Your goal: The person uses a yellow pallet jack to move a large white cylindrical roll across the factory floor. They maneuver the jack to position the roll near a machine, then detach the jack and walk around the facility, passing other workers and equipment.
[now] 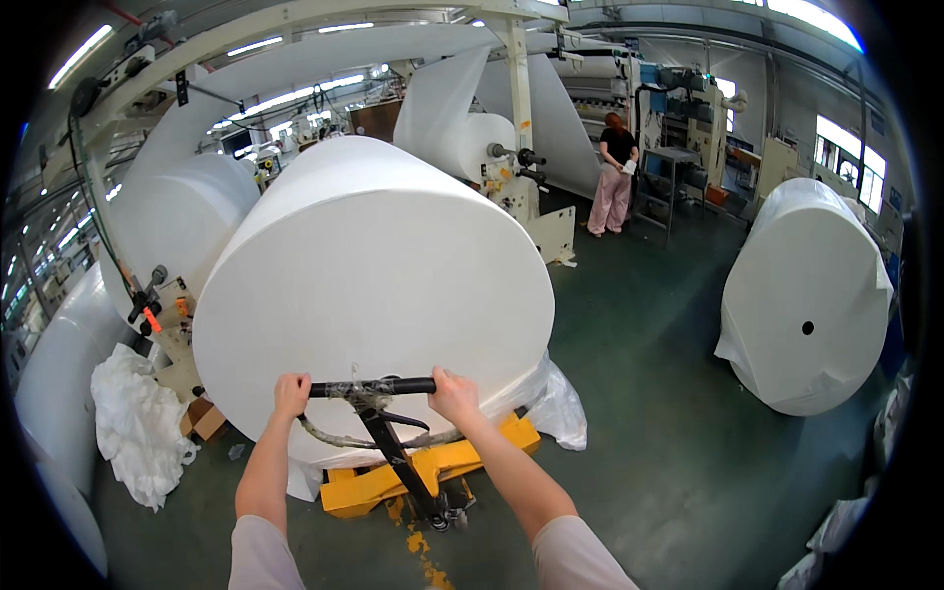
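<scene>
My left hand (291, 393) and my right hand (453, 394) both grip the black crossbar handle (372, 387) of a yellow pallet jack (433, 464) right in front of me. On the jack rests a huge white paper roll (374, 295), lying with its flat round end toward me. Clear plastic wrap (560, 408) hangs loose at the roll's lower right. The jack's black tiller runs down from the handle to the wheel near my feet.
Another wrapped white roll (806, 295) stands at the right. More rolls (187, 221) and a machine frame (516, 108) sit behind and left. Crumpled white wrap (138, 423) lies on the green floor at left. A person (615, 172) stands at the back.
</scene>
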Motion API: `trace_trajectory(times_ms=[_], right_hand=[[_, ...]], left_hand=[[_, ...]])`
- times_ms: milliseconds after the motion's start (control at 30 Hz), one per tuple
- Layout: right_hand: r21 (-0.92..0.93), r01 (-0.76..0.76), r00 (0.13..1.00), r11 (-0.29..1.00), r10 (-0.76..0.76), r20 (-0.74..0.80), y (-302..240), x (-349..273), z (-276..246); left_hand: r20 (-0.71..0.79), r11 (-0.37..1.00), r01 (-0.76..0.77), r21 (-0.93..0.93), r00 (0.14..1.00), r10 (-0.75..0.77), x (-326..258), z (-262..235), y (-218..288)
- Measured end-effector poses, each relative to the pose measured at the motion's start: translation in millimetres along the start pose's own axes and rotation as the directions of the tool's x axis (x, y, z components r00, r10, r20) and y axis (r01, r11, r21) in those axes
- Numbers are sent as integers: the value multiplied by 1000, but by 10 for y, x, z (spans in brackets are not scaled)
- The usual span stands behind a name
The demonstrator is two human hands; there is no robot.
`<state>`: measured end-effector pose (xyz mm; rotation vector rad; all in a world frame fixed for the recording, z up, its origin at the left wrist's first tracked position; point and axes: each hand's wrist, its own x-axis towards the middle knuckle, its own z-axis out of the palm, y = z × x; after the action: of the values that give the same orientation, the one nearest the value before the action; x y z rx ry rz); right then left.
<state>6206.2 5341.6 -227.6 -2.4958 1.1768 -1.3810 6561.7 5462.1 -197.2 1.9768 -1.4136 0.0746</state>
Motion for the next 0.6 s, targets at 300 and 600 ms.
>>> trace_trajectory(times_ms=[300,600], right_hand=[[29,77,997,997,-76,-21,423,616,335],[31,101,994,994,-100,-39,638,1174,735]], left_hand=[[-98,997,-74,-38,993,70,440,168,130],[-147,990,-130,-53,982,121,1038,286,112]])
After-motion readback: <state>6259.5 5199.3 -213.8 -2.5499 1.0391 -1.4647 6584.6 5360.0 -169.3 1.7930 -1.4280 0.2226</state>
